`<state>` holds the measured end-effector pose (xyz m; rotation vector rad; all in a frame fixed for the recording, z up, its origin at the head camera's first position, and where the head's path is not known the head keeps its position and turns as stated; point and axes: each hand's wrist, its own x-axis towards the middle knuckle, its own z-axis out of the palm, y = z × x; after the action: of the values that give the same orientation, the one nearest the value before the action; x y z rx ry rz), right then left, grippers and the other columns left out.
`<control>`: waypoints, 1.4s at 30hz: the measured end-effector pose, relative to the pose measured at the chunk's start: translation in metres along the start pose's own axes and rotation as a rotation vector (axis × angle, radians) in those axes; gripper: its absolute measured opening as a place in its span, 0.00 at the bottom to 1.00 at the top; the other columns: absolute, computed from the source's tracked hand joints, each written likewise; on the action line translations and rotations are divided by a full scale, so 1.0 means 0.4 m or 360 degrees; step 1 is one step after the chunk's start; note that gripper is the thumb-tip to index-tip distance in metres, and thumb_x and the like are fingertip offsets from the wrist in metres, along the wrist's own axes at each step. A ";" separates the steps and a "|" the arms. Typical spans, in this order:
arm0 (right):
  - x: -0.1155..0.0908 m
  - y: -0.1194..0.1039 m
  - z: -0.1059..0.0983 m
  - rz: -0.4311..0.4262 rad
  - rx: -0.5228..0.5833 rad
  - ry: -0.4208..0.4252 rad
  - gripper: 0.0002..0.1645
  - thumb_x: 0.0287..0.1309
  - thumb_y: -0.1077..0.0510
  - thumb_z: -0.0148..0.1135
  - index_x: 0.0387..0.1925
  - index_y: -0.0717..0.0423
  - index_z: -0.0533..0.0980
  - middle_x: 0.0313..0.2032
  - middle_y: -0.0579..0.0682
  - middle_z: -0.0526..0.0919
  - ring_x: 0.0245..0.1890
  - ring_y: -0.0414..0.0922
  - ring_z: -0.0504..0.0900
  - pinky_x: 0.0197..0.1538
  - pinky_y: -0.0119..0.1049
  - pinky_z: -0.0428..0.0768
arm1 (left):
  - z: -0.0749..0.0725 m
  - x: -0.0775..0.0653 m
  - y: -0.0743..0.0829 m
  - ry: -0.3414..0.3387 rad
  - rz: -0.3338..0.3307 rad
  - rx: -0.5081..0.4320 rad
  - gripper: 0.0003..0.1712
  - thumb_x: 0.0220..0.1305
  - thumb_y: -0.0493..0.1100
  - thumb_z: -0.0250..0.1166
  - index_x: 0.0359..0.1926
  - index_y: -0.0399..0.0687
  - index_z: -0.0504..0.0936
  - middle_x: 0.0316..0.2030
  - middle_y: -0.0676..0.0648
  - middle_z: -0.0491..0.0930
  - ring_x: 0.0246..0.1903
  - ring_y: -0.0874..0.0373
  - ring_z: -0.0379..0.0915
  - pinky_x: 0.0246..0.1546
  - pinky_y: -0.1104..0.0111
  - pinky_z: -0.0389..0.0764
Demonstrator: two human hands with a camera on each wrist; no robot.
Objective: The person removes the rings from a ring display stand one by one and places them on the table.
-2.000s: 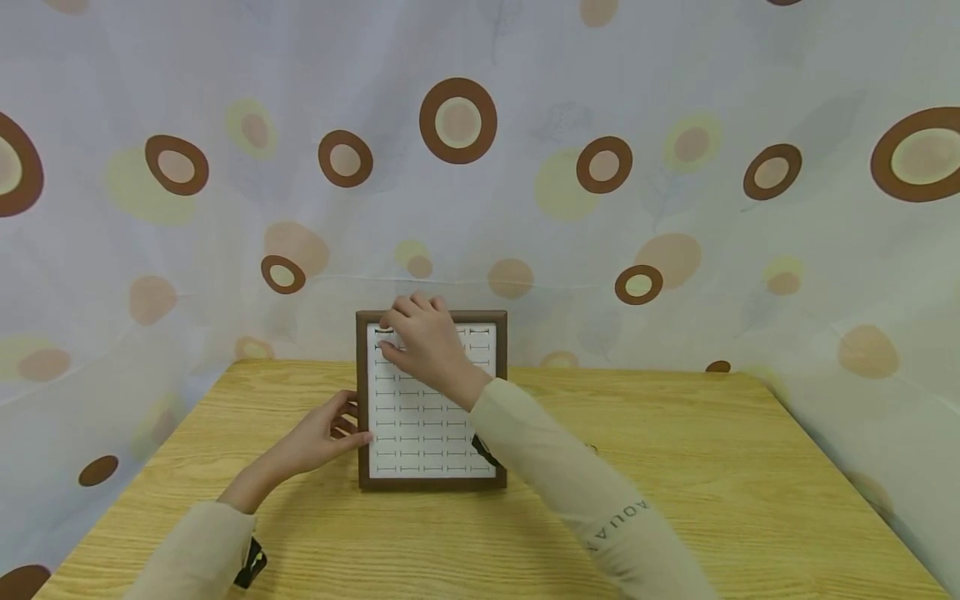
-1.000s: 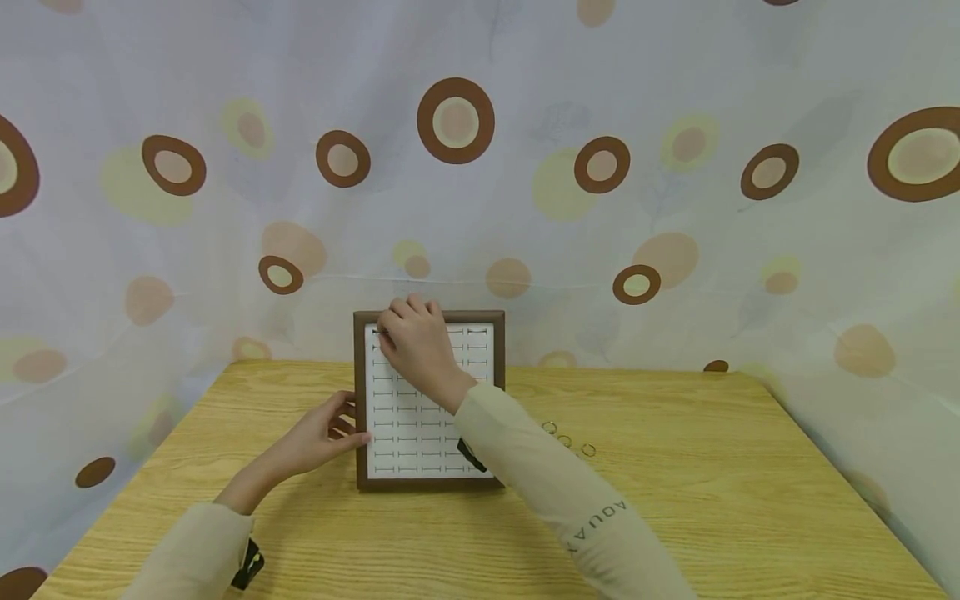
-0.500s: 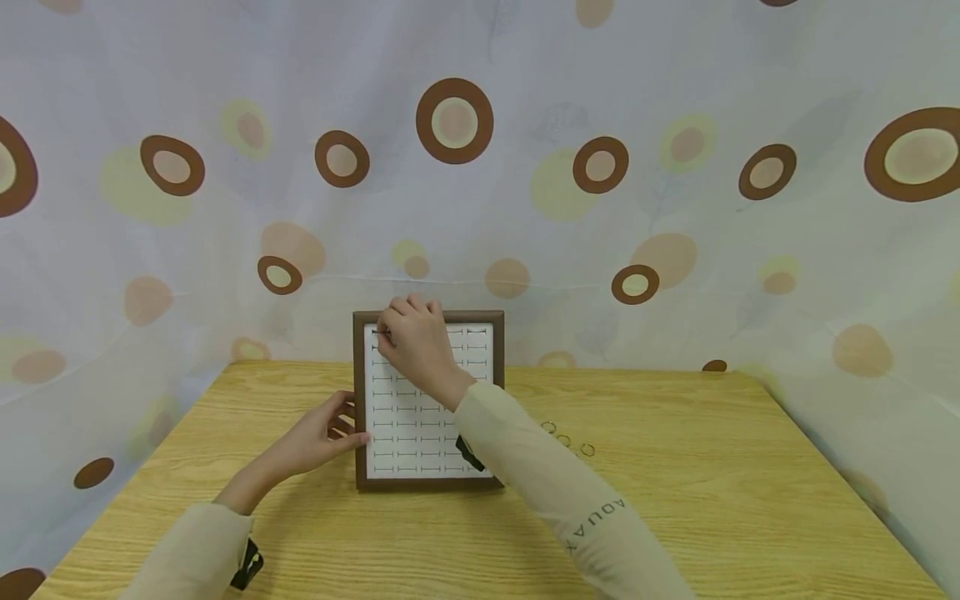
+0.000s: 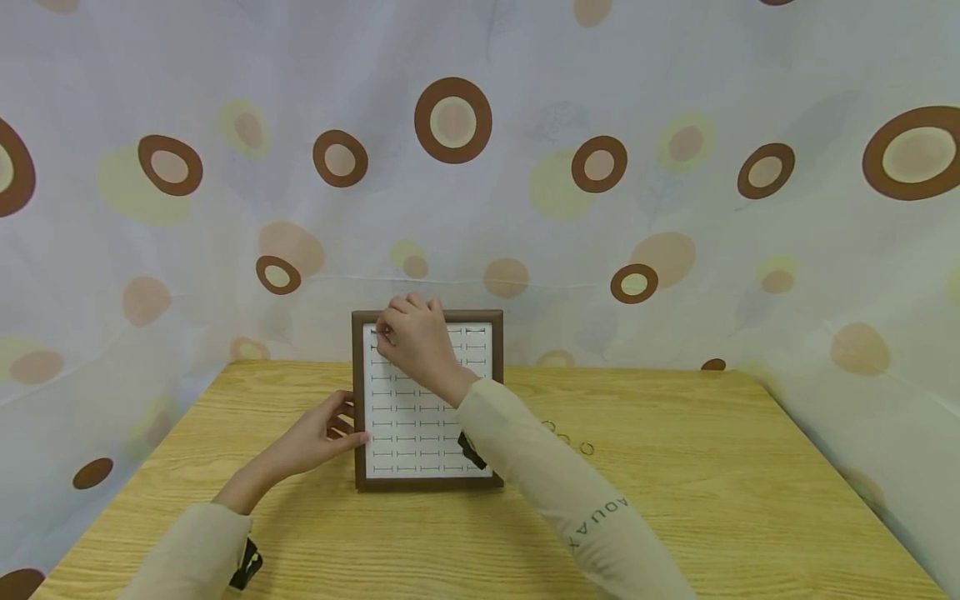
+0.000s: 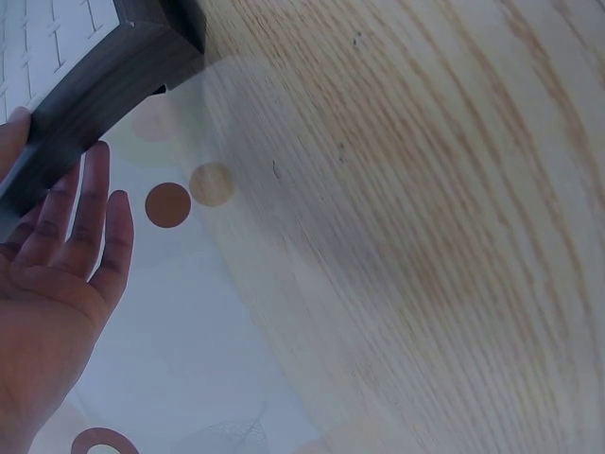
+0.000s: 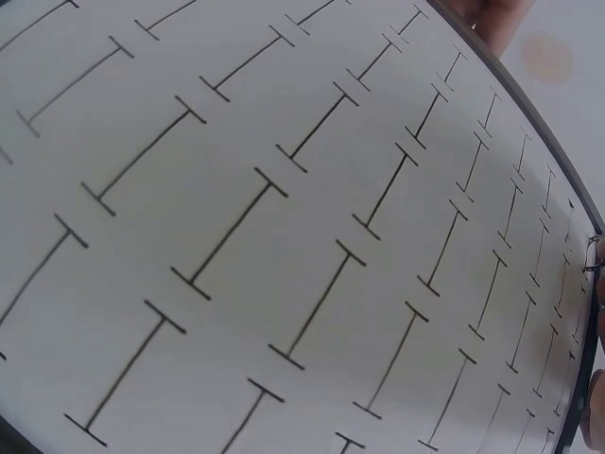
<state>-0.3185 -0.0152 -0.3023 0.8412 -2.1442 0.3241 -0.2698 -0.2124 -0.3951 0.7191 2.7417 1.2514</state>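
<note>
A ring display board [image 4: 390,400], white with rows of short slits inside a brown frame, stands upright on the table. My left hand [image 4: 315,435] holds its left side, thumb on the front and fingers behind the edge. In the left wrist view the thumb [image 5: 13,137] lies on the frame and the other fingers reach under it. My right hand [image 4: 420,337] is at the top left slits, thumb and forefinger pinched together. Between those fingertips, at the far edge of the right wrist view, shows a small metal ring [image 6: 594,253], mostly hidden by the fingers.
Several thin rings lie on the wooden table [image 4: 675,483] right of the board, one ring [image 4: 587,448] farthest out and others beside the right sleeve [image 4: 555,483]. A patterned cloth [image 4: 510,217] hangs behind the table.
My right thumb and forefinger, apart two seconds ago, have come together at the top left slits. The right forearm shifted slightly left, uncovering rings. The left hand keeps its hold.
</note>
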 end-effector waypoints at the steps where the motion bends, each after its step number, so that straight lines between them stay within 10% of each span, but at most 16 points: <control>1: 0.001 0.001 -0.001 -0.0001 0.0004 -0.0002 0.02 0.50 0.55 0.62 0.27 0.47 0.79 0.28 0.39 0.78 0.32 0.39 0.71 0.35 0.33 0.63 | -0.001 0.000 0.000 0.0000 0.0005 -0.0002 0.33 0.60 0.48 0.62 0.59 0.33 0.60 0.48 0.37 0.73 0.41 0.51 0.76 0.39 0.65 0.78; 42: -0.051 0.058 -0.066 -0.0034 0.0275 -0.0049 0.03 0.48 0.58 0.65 0.25 0.48 0.77 0.28 0.41 0.78 0.33 0.39 0.70 0.39 0.34 0.66 | 0.006 0.003 -0.007 0.0037 0.0024 0.0003 0.32 0.58 0.47 0.64 0.57 0.34 0.62 0.44 0.37 0.75 0.38 0.53 0.77 0.36 0.68 0.78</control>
<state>-0.3091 0.0240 -0.2994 0.9715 -2.1566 0.4940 -0.2715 -0.2115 -0.3985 0.7314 2.7618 1.2682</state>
